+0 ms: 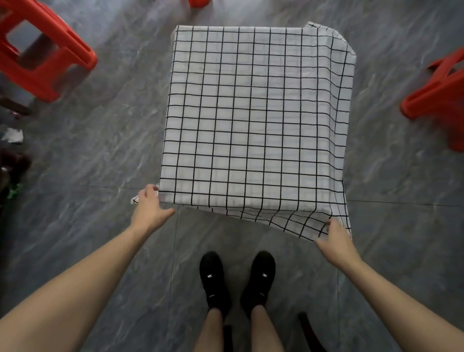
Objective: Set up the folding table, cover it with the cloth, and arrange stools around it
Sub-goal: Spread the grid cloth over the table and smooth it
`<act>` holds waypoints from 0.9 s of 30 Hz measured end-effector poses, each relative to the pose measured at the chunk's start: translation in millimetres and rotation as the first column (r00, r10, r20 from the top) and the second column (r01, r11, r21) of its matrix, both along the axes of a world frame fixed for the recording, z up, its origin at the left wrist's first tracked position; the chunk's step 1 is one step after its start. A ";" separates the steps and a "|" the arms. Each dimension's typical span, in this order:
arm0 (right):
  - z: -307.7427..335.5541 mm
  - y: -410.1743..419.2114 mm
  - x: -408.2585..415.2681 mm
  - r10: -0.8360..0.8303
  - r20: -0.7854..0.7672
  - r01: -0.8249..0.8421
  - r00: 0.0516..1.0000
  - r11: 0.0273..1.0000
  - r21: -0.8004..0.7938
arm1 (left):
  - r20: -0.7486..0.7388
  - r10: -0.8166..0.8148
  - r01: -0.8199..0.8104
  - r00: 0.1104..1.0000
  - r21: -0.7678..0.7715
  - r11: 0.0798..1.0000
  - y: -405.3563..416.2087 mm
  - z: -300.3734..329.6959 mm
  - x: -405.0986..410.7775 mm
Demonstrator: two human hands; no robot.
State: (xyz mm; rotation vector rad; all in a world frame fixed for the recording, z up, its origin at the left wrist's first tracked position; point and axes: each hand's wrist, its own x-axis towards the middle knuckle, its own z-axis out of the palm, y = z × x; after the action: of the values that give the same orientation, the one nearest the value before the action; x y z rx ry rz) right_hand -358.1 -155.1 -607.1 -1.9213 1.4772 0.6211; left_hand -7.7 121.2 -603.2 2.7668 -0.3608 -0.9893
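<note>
A white cloth with a black grid (253, 113) lies spread over the folding table, which it hides completely. It hangs down on the right side and at the near right corner. My left hand (150, 208) pinches the cloth's near left corner. My right hand (334, 238) grips the hanging near right corner. A red plastic stool (42, 55) stands at the far left of the table. Another red stool (442, 100) stands at the right. A bit of a third red stool (198, 2) shows at the top edge.
The floor is grey marbled tile (113, 125). My feet in black shoes (236, 281) stand just in front of the table. A scrap of white paper (12, 135) and dark clutter (12, 170) lie at the left edge.
</note>
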 end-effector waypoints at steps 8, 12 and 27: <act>-14.3 -4.2 32.1 -0.240 0.118 0.238 0.964 0.971 0.032 | 0.349 -0.525 0.552 0.776 0.024 0.833 -44.2 -5.9 -14.2; -16.9 -1.3 26.7 -0.307 0.161 0.303 0.938 0.952 0.049 | 0.262 -0.688 0.710 0.677 0.015 0.704 -89.9 -3.6 -31.2; -31.8 -40.3 -46.6 -0.294 0.179 0.316 0.939 0.942 -0.111 | 0.169 -0.873 0.882 0.457 0.046 0.470 -293.7 1.8 -144.1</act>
State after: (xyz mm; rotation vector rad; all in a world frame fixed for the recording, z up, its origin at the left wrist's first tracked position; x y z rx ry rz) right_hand -404.6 -195.4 -638.9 -1.7435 1.7045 0.2227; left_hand -151.9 -172.4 -601.3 2.5122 -1.9827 -0.8263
